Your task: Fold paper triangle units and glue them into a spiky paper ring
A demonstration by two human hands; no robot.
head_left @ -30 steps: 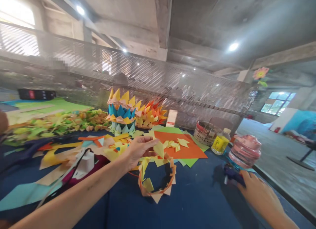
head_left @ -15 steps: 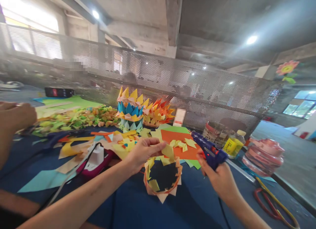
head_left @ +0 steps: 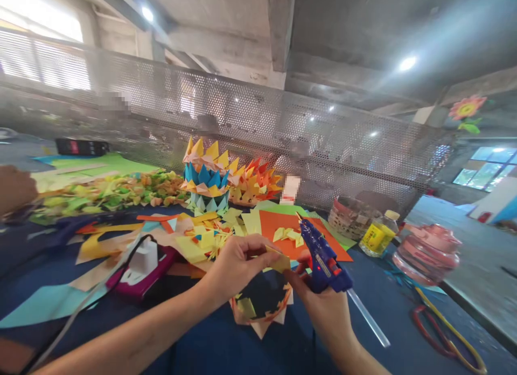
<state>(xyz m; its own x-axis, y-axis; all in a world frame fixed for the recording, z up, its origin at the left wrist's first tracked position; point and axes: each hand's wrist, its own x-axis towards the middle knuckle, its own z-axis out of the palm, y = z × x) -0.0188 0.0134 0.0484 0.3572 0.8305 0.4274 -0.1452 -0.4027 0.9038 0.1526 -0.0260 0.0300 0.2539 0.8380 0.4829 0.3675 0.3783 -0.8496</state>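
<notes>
My left hand (head_left: 245, 259) pinches a small folded yellow paper piece (head_left: 281, 263) over the table. My right hand (head_left: 323, 305) is closed around a blue hot glue gun (head_left: 326, 259), whose nozzle points up and away; a clear glue stick (head_left: 369, 318) juts from its back. The right fingertips come up to the yellow piece's right edge; whether they grip it too I cannot tell. Below both hands lies a paper ring (head_left: 262, 329) with peach points outside and yellow flaps inside, its far side hidden by my hands.
An orange sheet (head_left: 341, 251) bears more yellow pieces. Paper crowns (head_left: 205, 175) stand behind, beside a heap of folded scraps (head_left: 109, 192). A magenta power strip (head_left: 139, 280) with cables lies left. Scissors (head_left: 448, 332), a pink bottle (head_left: 426, 254) and a yellow-labelled bottle (head_left: 378, 235) are right. Another person's hand (head_left: 16, 192) is far left.
My right hand has moved left with the glue gun to meet my left hand, and the gun now tilts more upward. The yellow piece has turned between the left fingers.
</notes>
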